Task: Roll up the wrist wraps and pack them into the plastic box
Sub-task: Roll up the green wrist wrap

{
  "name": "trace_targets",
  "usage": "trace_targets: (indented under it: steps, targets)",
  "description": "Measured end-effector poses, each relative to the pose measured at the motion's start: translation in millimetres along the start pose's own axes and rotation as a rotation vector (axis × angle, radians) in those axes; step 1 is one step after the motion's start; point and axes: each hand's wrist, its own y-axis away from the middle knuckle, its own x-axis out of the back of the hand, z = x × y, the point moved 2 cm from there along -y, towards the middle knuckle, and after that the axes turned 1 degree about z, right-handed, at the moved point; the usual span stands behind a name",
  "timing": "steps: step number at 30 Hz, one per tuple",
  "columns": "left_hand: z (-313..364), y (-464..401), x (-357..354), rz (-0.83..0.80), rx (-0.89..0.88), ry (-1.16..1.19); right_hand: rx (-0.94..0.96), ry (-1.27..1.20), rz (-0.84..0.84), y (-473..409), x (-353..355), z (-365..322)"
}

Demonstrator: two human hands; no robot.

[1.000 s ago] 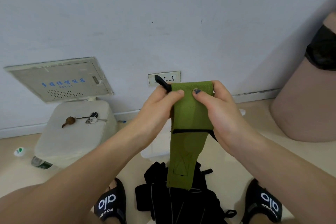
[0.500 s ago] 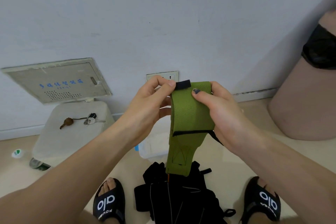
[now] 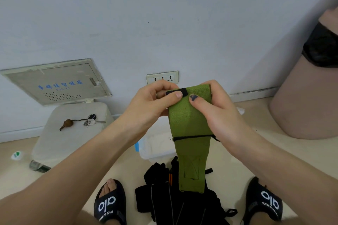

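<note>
Nearest me are my two sandals (image 3: 109,204), with a heap of black wraps (image 3: 175,204) on the floor between them. One green wrist wrap (image 3: 188,129) hangs from my hands above that heap. My left hand (image 3: 153,104) pinches its black tab at the top edge, thumb on top; my right hand (image 3: 217,107) grips the top right corner. Behind the wrap sits one clear plastic box (image 3: 155,149) on the floor. Left of it, a white stool (image 3: 60,139) carries one bunch of keys (image 3: 91,121), close under the wall.

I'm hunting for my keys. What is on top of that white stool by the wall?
On the white stool lie a bunch of keys on a dark cord tied to a brown wooden charm. The left arm covers the stool's near right corner.
</note>
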Motion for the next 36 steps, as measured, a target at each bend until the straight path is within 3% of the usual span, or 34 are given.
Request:
trace_targets:
  steps: [9, 19, 36]
  targets:
    - [5, 2, 8, -0.026, -0.265, -0.349, 0.091, 0.052, -0.067, -3, 2, -7]
    - [5, 3, 11, -0.153, -0.119, -0.213, 0.161, 0.083, -0.142, -7, 4, -6]
    - [0, -5, 0, -0.067, -0.181, -0.2, 0.021, 0.002, -0.083, -13, 0, -1]
